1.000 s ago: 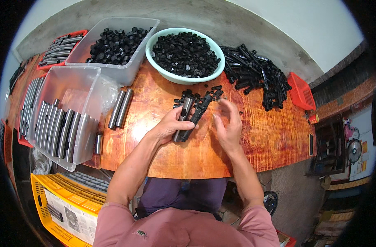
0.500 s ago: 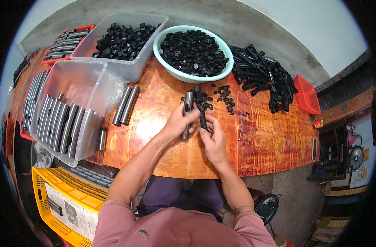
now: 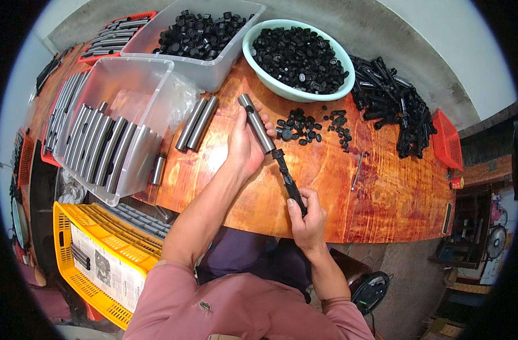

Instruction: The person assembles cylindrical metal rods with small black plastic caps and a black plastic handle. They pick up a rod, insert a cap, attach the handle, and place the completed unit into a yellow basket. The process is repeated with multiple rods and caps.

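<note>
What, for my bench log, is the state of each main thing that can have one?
Metal tube, slanted, in the left hand.
Slim black part, in the right hand, by the tube's lower end.
Mint-green basin, lidless, heaped with small black pieces.
Rear clear bin, lidless, partly filled with black caps.
Front clear bin, lidless, holding metal tubes.
Yellow crate, lidless, newspaper inside.

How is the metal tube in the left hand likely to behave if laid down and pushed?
The metal tube looks round, so it may roll across the table. Its smooth, shiny surface could feel slippery. It appears straight and metallic, so probably stiff.
</note>
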`<state>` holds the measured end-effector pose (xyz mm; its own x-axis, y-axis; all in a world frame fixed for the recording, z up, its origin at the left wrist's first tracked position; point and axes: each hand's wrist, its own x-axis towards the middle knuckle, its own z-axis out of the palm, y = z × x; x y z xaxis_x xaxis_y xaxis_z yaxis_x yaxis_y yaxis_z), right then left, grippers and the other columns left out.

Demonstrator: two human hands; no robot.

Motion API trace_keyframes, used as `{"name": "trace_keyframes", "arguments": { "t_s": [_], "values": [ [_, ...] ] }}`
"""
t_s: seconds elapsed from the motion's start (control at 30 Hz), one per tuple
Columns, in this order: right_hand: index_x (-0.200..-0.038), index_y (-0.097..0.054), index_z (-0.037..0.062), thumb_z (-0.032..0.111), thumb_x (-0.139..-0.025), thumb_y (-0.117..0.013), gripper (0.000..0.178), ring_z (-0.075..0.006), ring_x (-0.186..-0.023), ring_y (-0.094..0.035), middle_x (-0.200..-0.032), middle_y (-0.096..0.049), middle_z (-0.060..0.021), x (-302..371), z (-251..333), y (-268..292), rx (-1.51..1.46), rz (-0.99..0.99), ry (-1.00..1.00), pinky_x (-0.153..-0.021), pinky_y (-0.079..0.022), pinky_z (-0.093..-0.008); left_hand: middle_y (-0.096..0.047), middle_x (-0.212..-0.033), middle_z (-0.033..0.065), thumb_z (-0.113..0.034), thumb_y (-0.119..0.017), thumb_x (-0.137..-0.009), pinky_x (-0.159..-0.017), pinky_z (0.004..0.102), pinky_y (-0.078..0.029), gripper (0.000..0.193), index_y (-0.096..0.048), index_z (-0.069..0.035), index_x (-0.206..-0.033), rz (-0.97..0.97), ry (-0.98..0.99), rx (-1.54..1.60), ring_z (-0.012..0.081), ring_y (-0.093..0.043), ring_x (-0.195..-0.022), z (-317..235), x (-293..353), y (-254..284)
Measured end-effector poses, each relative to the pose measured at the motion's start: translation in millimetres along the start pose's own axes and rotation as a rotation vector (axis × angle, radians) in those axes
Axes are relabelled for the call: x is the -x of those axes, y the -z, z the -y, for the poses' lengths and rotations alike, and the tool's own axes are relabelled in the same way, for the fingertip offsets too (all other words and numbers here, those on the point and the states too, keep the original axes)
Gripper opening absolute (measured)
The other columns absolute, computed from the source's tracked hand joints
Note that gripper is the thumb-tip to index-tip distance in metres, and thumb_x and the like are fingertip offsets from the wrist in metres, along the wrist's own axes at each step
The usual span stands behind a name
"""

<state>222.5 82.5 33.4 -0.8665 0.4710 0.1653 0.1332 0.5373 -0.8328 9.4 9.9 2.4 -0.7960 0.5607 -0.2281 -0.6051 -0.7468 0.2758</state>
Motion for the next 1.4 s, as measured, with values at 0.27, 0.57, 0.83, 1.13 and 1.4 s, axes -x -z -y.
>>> {"name": "trace_keyframes", "arguments": {
  "t_s": [0.27, 0.57, 0.83, 1.13, 1.4],
  "values": [
    [-0.105, -0.058, -0.0003, 0.01, -0.092, -0.066, 0.019, -0.03, -0.06, -0.068, -0.071, -0.066, -0.0158, -8, 1, -5, 0.079, -0.017, 0.038, -0.052, -0.049, -0.0373, -0.052, -0.089, 0.0057, -0.046, -0.04, -0.108, -0.073, 0.0313, -0.049, 0.04, -0.051, -0.007, -0.113, -0.01, -0.049, 0.048, 0.0179, -0.05, -0.08, 2, -3, 3],
    [-0.105, -0.058, -0.0001, 0.01, -0.092, -0.065, 0.018, -0.0302, -0.057, -0.067, -0.068, -0.065, -0.015, -13, 7, -8, 0.069, -0.001, 0.042, -0.052, -0.049, -0.0382, -0.051, -0.089, 0.0058, -0.047, -0.037, -0.108, -0.069, 0.0307, -0.047, 0.043, -0.05, -0.007, -0.116, 0.048, -0.02, 0.019, 0.0174, -0.049, -0.077, 2, -1, 4],
    [-0.106, -0.058, 0.0001, 0.01, -0.092, -0.065, 0.018, -0.0302, -0.056, -0.067, -0.067, -0.065, -0.0149, -21, 10, -14, 0.096, 0.0, 0.036, -0.051, -0.049, -0.0391, -0.051, -0.087, 0.0052, -0.046, -0.037, -0.108, -0.066, 0.0304, -0.045, 0.042, -0.05, -0.008, -0.118, 0.124, -0.013, -0.001, 0.0164, -0.048, -0.074, 6, 2, 2],
    [-0.104, -0.058, 0.0007, 0.009, -0.093, -0.065, 0.016, -0.0307, -0.057, -0.065, -0.066, -0.062, -0.0163, -24, 8, -27, 0.092, -0.023, 0.048, -0.052, -0.046, -0.0397, -0.051, -0.089, 0.0044, -0.044, -0.035, -0.109, -0.068, 0.0306, -0.045, 0.041, -0.049, -0.008, -0.123, 0.18, -0.048, -0.034, 0.0163, -0.05, -0.075, 3, 2, 3],
    [-0.105, -0.056, 0.002, 0.012, -0.094, -0.064, 0.017, -0.0322, -0.059, -0.066, -0.066, -0.062, -0.0163, -32, 6, -23, 0.108, -0.023, 0.005, -0.054, -0.047, -0.0406, -0.063, -0.104, 0.0095, -0.038, -0.038, -0.109, -0.084, 0.0371, -0.053, 0.047, -0.044, -0.005, -0.141, 0.329, 0.047, -0.231, 0.0218, -0.063, -0.09, 19, 25, -18]
  ]
}}
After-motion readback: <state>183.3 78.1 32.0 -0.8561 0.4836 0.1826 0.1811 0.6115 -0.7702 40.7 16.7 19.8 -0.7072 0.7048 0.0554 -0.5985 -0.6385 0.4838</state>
